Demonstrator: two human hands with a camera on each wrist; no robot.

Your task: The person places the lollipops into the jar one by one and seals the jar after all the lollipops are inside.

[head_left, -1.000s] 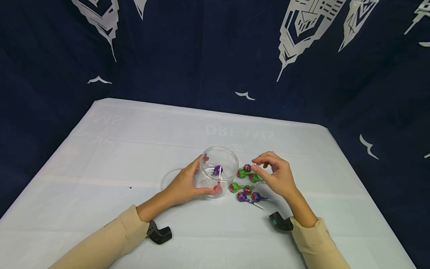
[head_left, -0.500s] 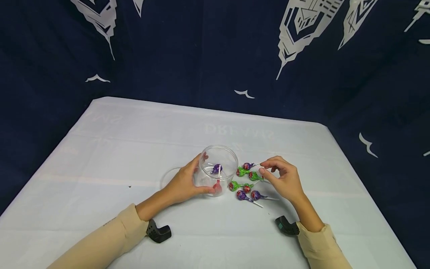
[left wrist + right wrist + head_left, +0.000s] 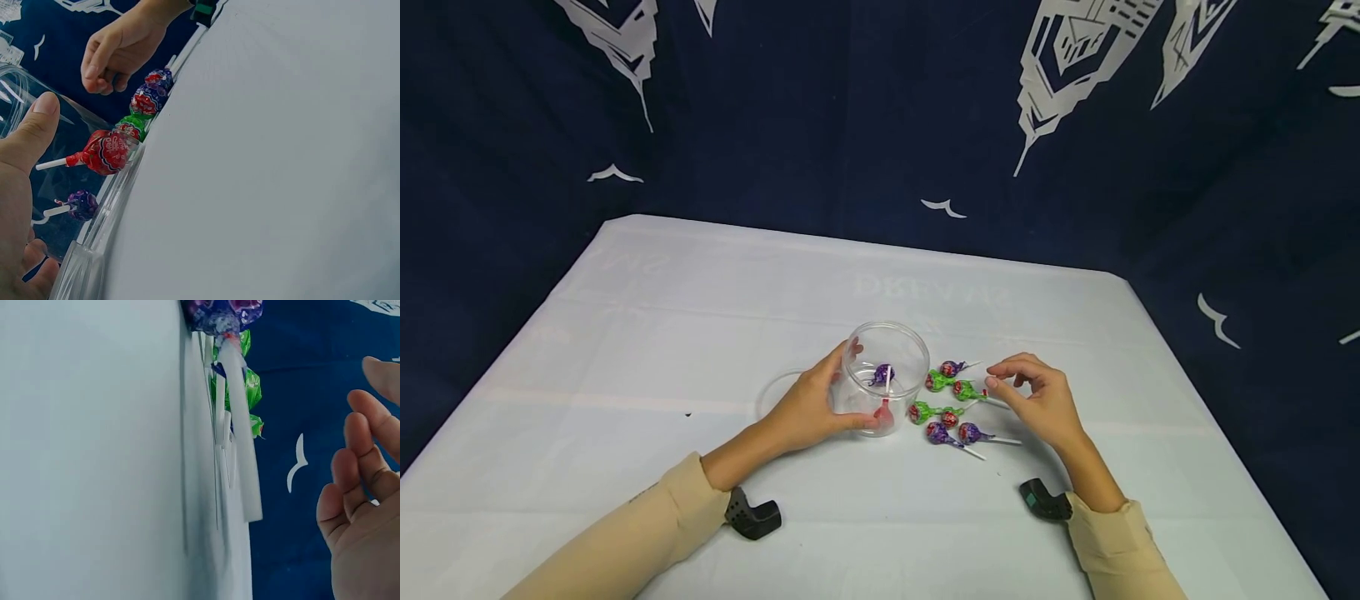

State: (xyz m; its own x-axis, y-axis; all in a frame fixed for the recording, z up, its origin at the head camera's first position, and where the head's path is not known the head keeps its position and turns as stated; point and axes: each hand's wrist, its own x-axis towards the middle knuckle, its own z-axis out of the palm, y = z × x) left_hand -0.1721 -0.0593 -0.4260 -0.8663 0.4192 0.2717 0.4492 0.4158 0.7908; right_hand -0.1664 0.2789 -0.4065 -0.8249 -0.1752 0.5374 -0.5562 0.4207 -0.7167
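L hand [image 3: 808, 412] wraps a clear cup [image 3: 906, 408], thumb on the near side, fingers round the back at abt 9 o'clock, as R hand [image 3: 1043, 404] backs off twd 3 o'clock on a white table [image 3: 587, 333]. A sec ago its fingertips were right at the far purple lollipop [image 3: 952, 368]; now there's a gap, w/ that pop lying at the cup's 3 o'clock, stick bared. R thumb and fingers are loosely bent, w/ nothing pinched.

Cup count unchanged: a red lollipop [image 3: 884, 415] stick-up at 6 o'clock and a small purple lollipop [image 3: 882, 375] nr center. Rest of the loose pile, incl. a green lollipop [image 3: 920, 412] and a purple-wrapped pop [image 3: 972, 432], sits at 3 to 5 o'clock. For the work, that reads as 1 pop let go and R hand free; the cup is steady.
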